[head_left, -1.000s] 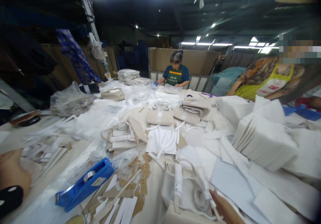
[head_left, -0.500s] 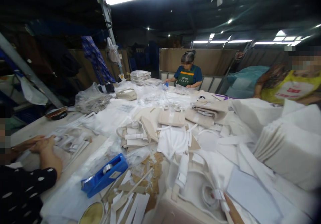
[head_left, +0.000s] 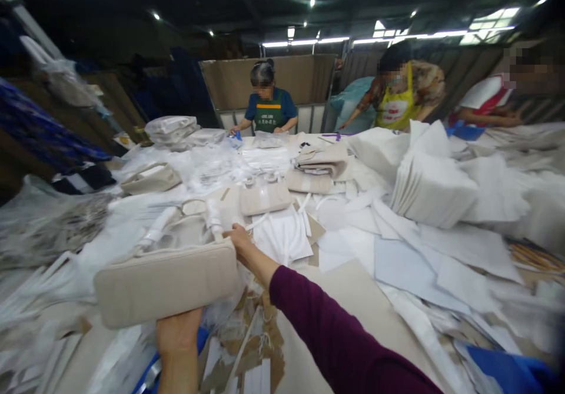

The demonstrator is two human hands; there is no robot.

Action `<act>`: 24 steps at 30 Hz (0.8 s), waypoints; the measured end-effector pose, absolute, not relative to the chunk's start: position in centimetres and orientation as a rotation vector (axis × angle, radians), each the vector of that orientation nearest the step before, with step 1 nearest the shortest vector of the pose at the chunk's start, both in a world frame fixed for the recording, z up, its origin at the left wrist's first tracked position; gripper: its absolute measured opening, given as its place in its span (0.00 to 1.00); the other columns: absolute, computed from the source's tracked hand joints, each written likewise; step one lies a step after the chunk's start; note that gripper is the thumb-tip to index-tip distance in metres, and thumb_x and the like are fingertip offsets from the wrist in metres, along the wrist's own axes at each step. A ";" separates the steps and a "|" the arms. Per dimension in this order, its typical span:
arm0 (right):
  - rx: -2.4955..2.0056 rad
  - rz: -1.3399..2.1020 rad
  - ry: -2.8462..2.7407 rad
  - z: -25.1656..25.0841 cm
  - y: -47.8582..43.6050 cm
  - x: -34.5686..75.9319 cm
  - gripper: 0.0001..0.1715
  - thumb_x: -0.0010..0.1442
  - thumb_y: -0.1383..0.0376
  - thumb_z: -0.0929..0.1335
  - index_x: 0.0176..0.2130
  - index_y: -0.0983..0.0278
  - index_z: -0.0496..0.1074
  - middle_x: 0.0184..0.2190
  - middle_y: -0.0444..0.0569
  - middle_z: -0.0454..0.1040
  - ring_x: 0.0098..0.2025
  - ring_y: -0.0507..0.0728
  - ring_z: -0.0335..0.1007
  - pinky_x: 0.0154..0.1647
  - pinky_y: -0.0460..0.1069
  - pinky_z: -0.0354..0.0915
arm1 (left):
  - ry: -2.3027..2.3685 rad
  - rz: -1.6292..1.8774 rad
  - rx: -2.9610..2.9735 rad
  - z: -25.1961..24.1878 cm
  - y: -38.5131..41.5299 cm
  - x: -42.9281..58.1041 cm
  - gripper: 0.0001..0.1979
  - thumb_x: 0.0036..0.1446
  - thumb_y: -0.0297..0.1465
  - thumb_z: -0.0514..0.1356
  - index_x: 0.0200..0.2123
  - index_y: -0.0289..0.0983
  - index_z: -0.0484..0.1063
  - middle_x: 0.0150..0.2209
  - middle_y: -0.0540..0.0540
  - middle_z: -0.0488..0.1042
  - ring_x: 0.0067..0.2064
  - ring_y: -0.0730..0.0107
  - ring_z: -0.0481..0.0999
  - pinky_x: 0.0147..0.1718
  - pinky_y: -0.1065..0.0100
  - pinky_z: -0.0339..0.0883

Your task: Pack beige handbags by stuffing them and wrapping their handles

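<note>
A beige handbag (head_left: 168, 285) is held up off the table with its base turned toward me. White wrapping covers parts of its handles. My left hand (head_left: 179, 330) supports the bag from below, its fingers hidden behind the base. At the bag's right end my right hand (head_left: 241, 240) grips the edge near a wrapped handle, fingers closed. Partly covered by my left forearm, a blue tape dispenser (head_left: 152, 375) lies beneath the bag. Torn brown cardboard and white strips (head_left: 256, 376) are spread to its right.
Another beige bag (head_left: 265, 199) lies beyond my right hand. A stack of white padding sheets (head_left: 435, 188) stands to the right, near grey-blue sheets (head_left: 415, 273). Plastic-wrapped bags (head_left: 171, 128) are piled at the far left. Several co-workers are across the table, one in a green apron (head_left: 270, 114).
The handbag has been lifted from the table in front of me and moved left, now between both hands. My view has turned right, and the co-worker with the dotted sleeve is out of sight.
</note>
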State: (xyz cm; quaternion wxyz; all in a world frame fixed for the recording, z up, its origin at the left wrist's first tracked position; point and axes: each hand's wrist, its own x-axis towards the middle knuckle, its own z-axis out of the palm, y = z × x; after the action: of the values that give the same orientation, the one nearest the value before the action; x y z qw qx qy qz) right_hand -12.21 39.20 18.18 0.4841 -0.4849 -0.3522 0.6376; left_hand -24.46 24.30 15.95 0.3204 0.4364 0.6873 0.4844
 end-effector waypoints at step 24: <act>-1.764 0.493 -1.742 -2.7 6.6 19.4 0.19 0.57 0.72 0.62 0.45 0.53 0.68 0.41 0.47 0.73 0.41 0.58 0.71 0.42 0.51 0.70 | 1.599 -0.163 2.224 4.0 27.0 -3.3 0.29 0.54 0.15 0.42 0.55 0.36 0.68 0.61 0.36 0.63 0.49 0.54 0.76 0.45 0.57 0.70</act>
State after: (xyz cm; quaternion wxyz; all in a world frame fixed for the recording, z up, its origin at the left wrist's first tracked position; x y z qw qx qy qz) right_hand 19.43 6.60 -2.67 0.3019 -0.6653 -0.6569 0.1860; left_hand -3.28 27.03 4.00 0.1975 0.7945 0.5713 -0.0584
